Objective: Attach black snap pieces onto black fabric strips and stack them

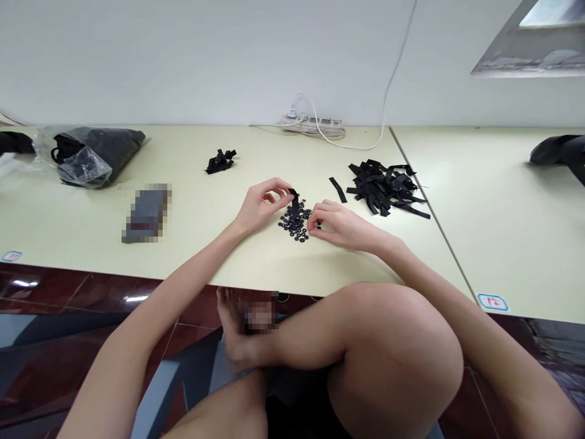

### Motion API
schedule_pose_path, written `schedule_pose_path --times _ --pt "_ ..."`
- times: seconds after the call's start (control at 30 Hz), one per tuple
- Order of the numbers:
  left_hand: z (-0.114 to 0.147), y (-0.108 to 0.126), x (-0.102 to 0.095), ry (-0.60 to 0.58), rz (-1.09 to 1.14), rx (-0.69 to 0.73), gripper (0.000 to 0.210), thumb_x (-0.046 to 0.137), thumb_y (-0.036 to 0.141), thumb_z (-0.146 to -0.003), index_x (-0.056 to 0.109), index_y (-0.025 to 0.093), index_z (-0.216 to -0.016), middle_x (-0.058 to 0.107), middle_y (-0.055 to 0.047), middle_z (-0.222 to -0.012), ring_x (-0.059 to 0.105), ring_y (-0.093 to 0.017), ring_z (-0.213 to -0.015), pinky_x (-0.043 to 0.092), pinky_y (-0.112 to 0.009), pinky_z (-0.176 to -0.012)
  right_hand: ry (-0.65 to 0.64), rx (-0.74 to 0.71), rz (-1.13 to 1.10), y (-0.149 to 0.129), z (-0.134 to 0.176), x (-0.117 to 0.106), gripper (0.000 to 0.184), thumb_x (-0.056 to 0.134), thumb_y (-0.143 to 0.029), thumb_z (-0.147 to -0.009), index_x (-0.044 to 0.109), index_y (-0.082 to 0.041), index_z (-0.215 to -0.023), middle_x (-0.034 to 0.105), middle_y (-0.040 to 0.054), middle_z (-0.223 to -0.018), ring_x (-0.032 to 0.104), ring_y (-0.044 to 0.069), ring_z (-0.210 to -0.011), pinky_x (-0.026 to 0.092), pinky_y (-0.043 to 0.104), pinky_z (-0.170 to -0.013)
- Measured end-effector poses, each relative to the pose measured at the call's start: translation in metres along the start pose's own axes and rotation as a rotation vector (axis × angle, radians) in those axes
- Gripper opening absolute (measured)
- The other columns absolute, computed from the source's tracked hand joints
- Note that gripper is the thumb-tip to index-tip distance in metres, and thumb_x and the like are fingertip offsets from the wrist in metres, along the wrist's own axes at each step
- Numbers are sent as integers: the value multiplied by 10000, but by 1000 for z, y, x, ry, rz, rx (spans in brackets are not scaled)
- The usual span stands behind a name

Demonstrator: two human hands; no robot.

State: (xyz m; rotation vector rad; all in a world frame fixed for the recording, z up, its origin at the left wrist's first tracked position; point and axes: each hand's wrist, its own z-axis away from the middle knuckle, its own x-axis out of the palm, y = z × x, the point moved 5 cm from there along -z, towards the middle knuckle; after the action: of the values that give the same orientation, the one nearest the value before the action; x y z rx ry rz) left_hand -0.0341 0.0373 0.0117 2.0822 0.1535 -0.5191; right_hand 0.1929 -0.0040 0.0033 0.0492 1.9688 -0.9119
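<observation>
- Nearest to us, a bent leg (397,341) fills the near foreground, below the edge of a pale table (256,256).
- Our left hand (262,204), coming from the left, has thumb and fingertips pinched on the far end of a black strip (295,206); its other fingers curve loosely. We see the strip's near end over the small black discs (299,233), though we cannot tell whether it touches them.
- Our right hand (336,224) is mostly curled at the right edge of these discs, thumb and fingertips close together; we cannot tell whether a disc is between them.
- Farther right, we find a loose heap of strips (379,188), with a single strip (337,189) just left of it.
- Far left of our hands, we note a smaller strip cluster (220,161) and, beyond that, a clear plastic bag (98,160) with black contents.
- At the far edge, against the wall (205,61), we observe a power strip (313,125) with a white cable (388,85).
- At the near right edge, we read "12" on a label (492,302).
</observation>
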Motion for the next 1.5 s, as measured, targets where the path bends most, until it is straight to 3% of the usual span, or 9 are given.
schedule_pose_path --times 0.1,0.2,0.27,0.37,0.83,0.97,1.27,1.5 --pt "2 11 1 -21 -27 136 183 841 410 -1017 831 228 -1025 825 -46 -1028 765 -142 -898 565 -220 -679 83 13 -53 -2 -1 -5 107 662 -288 -1108 697 -260 -1011 775 56 -1041 683 272 -1012 580 454 -935" --pt "7 26 2 46 -110 372 42 809 258 -1041 844 250 -1063 820 -49 -1065 750 -138 -913 558 -211 -640 347 43 -147 -3 -2 -18 48 696 -274 -1104 699 -266 -1057 788 34 -1039 733 227 -946 623 410 -899" --pt "13 34 4 99 -192 533 121 794 182 -1043 840 267 -1115 817 -47 -1081 740 -144 -939 559 -211 -624 502 19 -175 -8 -1 -24 37 720 -266 -1099 709 -271 -1064 799 19 -1025 750 210 -926 645 398 -907" --pt "19 41 11 129 -272 669 166 791 150 -1045 820 277 -1147 820 -36 -1055 737 -149 -920 558 -213 -590 585 -33 -167 -17 -2 -24 42 756 -260 -1084 737 -279 -1051 816 6 -1006 774 206 -918 671 394 -902" --pt "22 47 17 117 -324 725 127 767 149 -1068 771 249 -1148 815 -32 -1028 752 -140 -886 569 -216 -586 683 -65 -63 -31 2 -28 59 751 -267 -1086 797 -287 -1055 852 11 -997 801 211 -883 696 399 -850" --pt "23 50 20 127 -353 787 91 776 169 -1075 752 241 -1126 818 -23 -994 747 -145 -872 582 -242 -636 611 -78 -53 -31 0 -25 87 715 -270 -1106 787 -284 -1060 840 20 -1028 786 209 -905 682 393 -848" --pt "22 43 17 124 -288 650 40 764 215 -1076 793 236 -1095 821 -45 -995 755 -140 -853 557 -217 -553 567 -9 -112 -27 -1 -23 86 731 -307 -1086 802 -279 -1047 848 35 -998 793 226 -896 690 419 -860" --pt "21 43 16 137 -253 632 22 782 227 -1072 792 230 -1090 800 -39 -952 741 -132 -828 534 -211 -538 553 -85 -135 -29 -1 -20 91 763 -243 -1030 814 -273 -1099 848 50 -1079 817 232 -954 712 431 -903"
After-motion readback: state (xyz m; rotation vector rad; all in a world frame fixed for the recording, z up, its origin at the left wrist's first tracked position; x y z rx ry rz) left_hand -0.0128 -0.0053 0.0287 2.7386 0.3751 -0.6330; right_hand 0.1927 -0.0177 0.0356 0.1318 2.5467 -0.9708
